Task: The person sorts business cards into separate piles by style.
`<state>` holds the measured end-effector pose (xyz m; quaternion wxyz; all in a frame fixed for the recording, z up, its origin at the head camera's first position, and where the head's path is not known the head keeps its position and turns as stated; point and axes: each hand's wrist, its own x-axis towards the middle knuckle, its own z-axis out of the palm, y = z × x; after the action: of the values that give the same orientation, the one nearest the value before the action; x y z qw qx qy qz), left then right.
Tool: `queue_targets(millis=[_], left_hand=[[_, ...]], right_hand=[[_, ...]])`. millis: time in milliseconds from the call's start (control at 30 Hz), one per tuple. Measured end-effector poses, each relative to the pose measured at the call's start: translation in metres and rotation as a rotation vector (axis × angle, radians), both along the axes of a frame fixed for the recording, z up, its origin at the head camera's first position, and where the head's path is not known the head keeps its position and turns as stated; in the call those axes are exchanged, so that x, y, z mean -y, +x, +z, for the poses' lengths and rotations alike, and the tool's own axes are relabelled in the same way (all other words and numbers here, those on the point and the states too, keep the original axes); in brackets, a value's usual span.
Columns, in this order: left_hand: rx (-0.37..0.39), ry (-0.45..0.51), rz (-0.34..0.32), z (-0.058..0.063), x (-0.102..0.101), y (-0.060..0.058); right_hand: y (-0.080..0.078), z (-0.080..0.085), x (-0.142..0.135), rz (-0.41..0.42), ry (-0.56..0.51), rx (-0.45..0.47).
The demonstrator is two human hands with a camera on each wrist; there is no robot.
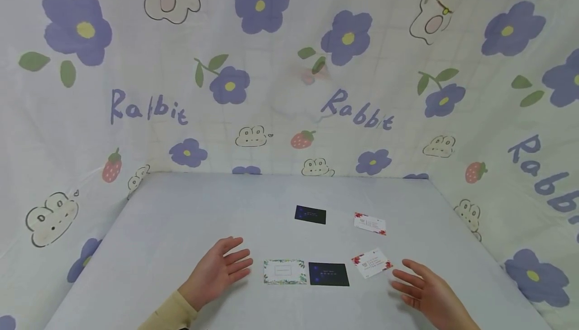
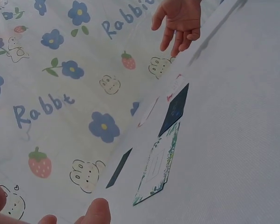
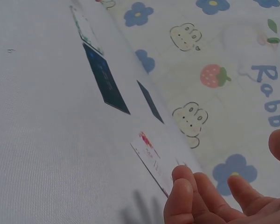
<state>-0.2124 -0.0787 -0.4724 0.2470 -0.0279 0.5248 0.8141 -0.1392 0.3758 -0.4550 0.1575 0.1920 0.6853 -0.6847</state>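
Both hands hover above the white table, fingers loosely extended and holding nothing. My left hand (image 1: 219,272) is left of a white card with a green leaf border (image 1: 285,272). Beside that card lies a black card (image 1: 328,274), the two nearly touching. My right hand (image 1: 427,290) is just right of a tilted white card with red flowers (image 1: 372,263). Farther back lie a second black card (image 1: 310,215) and a second red-flowered card (image 1: 370,223). In the right wrist view, the fingers (image 3: 179,200) partly cover the near red-flowered card (image 3: 149,158).
The table (image 1: 203,204) has a white cloth over it. A patterned curtain (image 1: 280,104) with purple flowers, rabbits and strawberries stands along the back and both sides of the table.
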Motion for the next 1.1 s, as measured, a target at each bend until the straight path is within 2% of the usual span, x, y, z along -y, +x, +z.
queue_targets(millis=[600,900,1100], left_hand=[[0.007,0.013,0.007,0.001,0.004,0.0],[0.027,0.015,0.029,0.0,0.004,0.002],[0.027,0.015,0.021,-0.001,0.005,0.002]], right_hand=[[-0.004,-0.003,0.01,-0.057,-0.024,0.033],[-0.003,-0.003,0.014,-0.05,-0.015,0.031],[-0.003,-0.003,0.013,0.001,-0.039,0.026]])
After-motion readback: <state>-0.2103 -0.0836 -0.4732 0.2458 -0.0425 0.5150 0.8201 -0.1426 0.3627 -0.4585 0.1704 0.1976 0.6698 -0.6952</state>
